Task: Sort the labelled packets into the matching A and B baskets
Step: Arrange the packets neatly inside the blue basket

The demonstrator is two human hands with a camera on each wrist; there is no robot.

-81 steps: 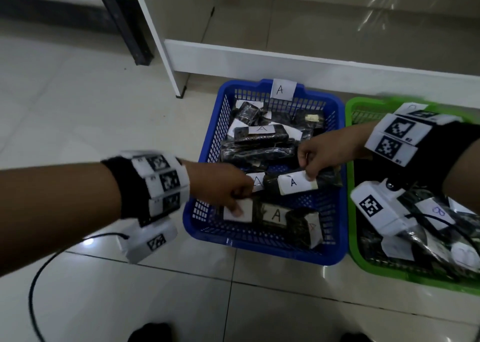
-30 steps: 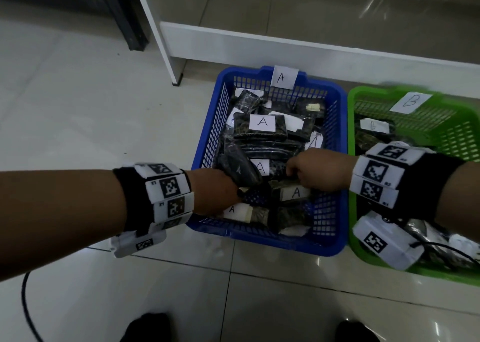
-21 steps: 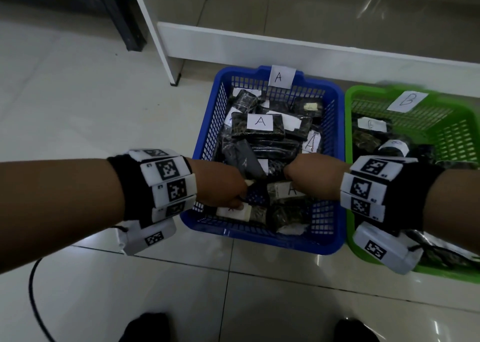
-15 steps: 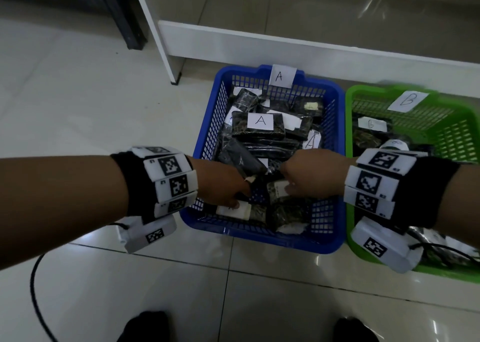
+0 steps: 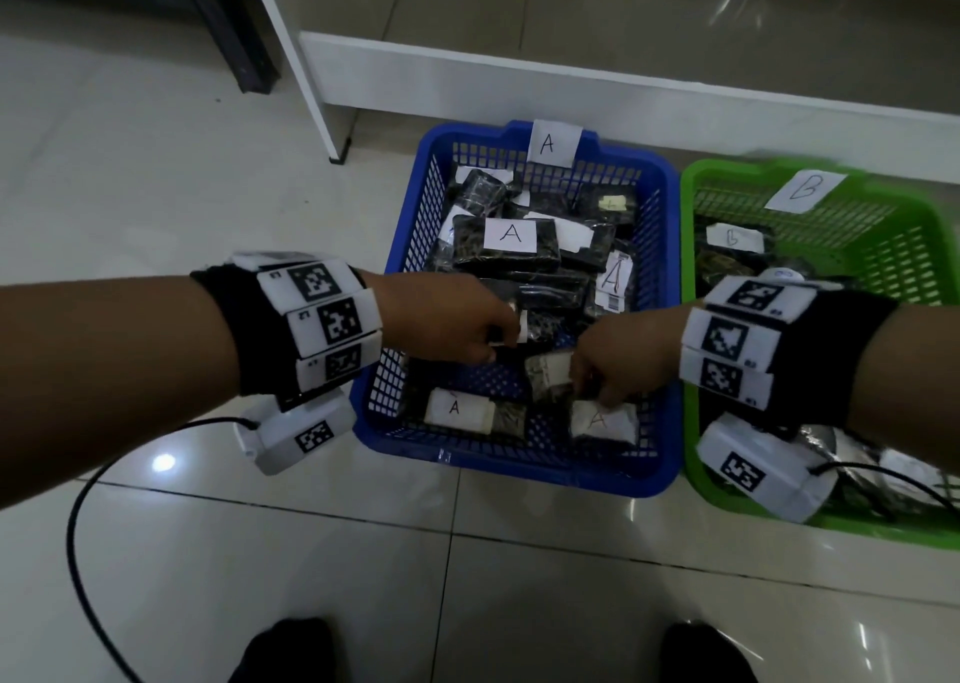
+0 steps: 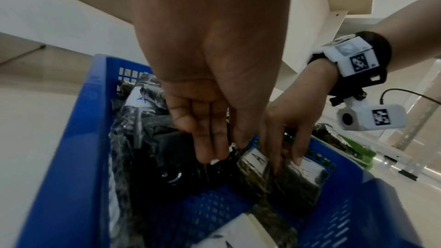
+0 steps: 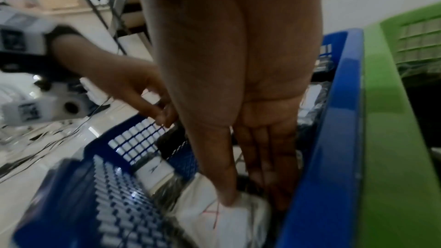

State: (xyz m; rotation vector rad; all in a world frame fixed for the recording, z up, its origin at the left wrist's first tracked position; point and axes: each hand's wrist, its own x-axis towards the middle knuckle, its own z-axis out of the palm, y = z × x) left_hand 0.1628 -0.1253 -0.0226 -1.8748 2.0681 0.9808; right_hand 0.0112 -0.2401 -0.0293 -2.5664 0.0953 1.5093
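The blue basket [image 5: 519, 467] tagged A [image 5: 553, 143] holds several dark packets with white A labels. My right hand [image 5: 597, 396] reaches into its near right corner. There thumb and fingers [image 7: 226, 201] pinch a packet with a red A label [image 7: 226, 220], also visible from the head camera [image 5: 605, 422]. My left hand [image 5: 501, 337] is over the basket's middle, and its fingertips [image 6: 214, 156] pinch the edge of a dark packet [image 6: 181, 157]. The green basket [image 5: 691, 319] tagged B [image 5: 805, 191] stands to the right.
Another A packet [image 5: 457, 409] lies in the near left corner of the blue basket. A B-labelled packet [image 5: 735, 238] lies in the green one. A white shelf base [image 5: 571, 79] runs behind both baskets. A black cable [image 5: 78, 526] lies on the tiled floor at left.
My left hand has moved away from me, further over the blue basket. My right hand has dropped toward the near right corner onto the red A packet.
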